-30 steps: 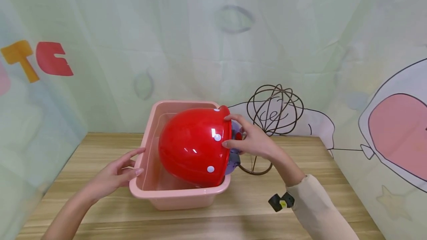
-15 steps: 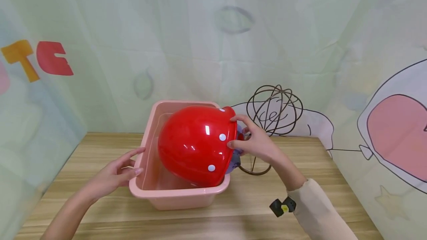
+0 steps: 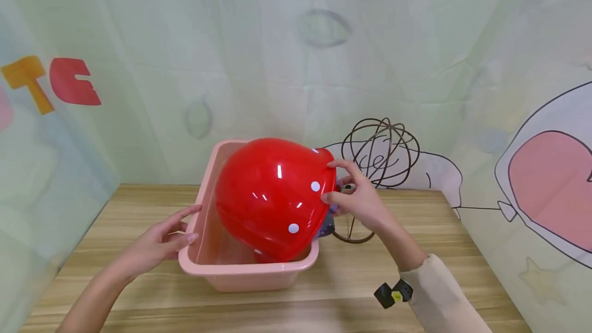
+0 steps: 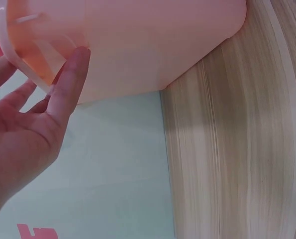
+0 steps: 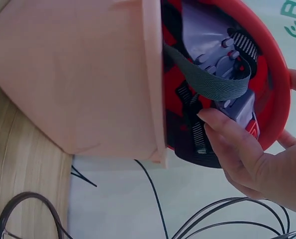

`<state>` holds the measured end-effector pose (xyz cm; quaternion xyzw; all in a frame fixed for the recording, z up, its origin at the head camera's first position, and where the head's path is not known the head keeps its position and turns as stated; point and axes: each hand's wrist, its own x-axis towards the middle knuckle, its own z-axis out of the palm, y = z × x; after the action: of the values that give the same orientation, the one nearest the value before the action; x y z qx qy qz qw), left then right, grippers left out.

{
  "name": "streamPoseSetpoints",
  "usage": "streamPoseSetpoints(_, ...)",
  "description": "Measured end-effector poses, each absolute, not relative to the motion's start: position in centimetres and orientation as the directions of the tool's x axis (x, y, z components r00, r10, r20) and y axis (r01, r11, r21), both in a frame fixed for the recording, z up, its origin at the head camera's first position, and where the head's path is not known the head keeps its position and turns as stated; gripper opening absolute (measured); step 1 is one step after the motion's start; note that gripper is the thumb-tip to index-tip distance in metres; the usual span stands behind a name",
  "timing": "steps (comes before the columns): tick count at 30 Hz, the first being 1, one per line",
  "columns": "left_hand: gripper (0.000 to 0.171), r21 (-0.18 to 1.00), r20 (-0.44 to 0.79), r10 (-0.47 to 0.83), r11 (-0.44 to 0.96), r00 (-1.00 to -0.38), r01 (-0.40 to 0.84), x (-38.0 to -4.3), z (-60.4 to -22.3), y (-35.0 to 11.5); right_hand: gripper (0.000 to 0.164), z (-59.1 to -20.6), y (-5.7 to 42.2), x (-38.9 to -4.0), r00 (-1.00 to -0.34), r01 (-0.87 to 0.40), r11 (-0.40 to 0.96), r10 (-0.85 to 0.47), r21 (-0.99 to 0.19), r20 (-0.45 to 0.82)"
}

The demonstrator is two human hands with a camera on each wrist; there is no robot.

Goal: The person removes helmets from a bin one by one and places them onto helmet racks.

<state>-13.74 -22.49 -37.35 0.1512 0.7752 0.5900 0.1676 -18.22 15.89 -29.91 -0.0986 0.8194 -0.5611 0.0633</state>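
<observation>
A glossy red helmet with white dots lies tilted on its side in a pink plastic tub, its opening facing right. My right hand grips the helmet's rim, thumb and index finger on the shell and other fingers inside. In the right wrist view, grey-purple padding, a dark green strap and a grey plastic adjuster show inside the helmet. My left hand holds the tub's left rim; in the left wrist view, one finger lies against the tub's outer wall.
A dark wire stand with a globe-shaped cage top and a round base stands right of the tub. The wooden table meets a printed cloth backdrop behind and at both sides.
The helmet has turned and risen a little in the tub, its rim moving right with my right hand. My left hand and the tub have stayed in place.
</observation>
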Motion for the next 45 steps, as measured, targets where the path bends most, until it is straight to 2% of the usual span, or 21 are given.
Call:
streamPoseSetpoints(8,0.061,0.962,-0.064,0.430,0.267,-0.901,0.059,-13.7,-37.4,-22.5,0.055,-28.3,16.2,-17.8,-0.975,-0.110,0.177,-0.210,-0.978,0.072)
streamPoseSetpoints(17,0.062,0.955,-0.080,0.406,0.292,-0.910,0.046,-13.6,-37.4,-22.3,0.050,-25.5,17.0,-17.7,-0.963,-0.198,-0.017,-0.185,-0.980,0.198)
streamPoseSetpoints(26,0.059,0.963,-0.040,0.429,0.257,-0.902,0.079,-13.5,-37.6,-22.5,0.046,-23.7,19.0,-17.3,-0.947,-0.287,-0.173,-0.098,-0.942,0.306)
streamPoseSetpoints(34,0.059,0.966,-0.040,0.434,0.248,-0.900,0.077,-13.4,-37.6,-22.6,0.039,-22.7,21.7,-17.5,-0.898,-0.384,-0.358,-0.070,-0.851,0.434)
streamPoseSetpoints(38,0.060,0.967,-0.044,0.433,0.246,-0.900,0.070,-13.4,-37.6,-22.6,0.039,-22.6,23.2,-17.7,-0.884,-0.418,-0.396,-0.030,-0.818,0.466)
streamPoseSetpoints(45,0.059,0.965,-0.035,0.432,0.250,-0.901,0.082,-13.4,-37.8,-22.7,0.042,-22.9,25.7,-17.9,-0.898,-0.432,-0.344,0.080,-0.834,0.432)
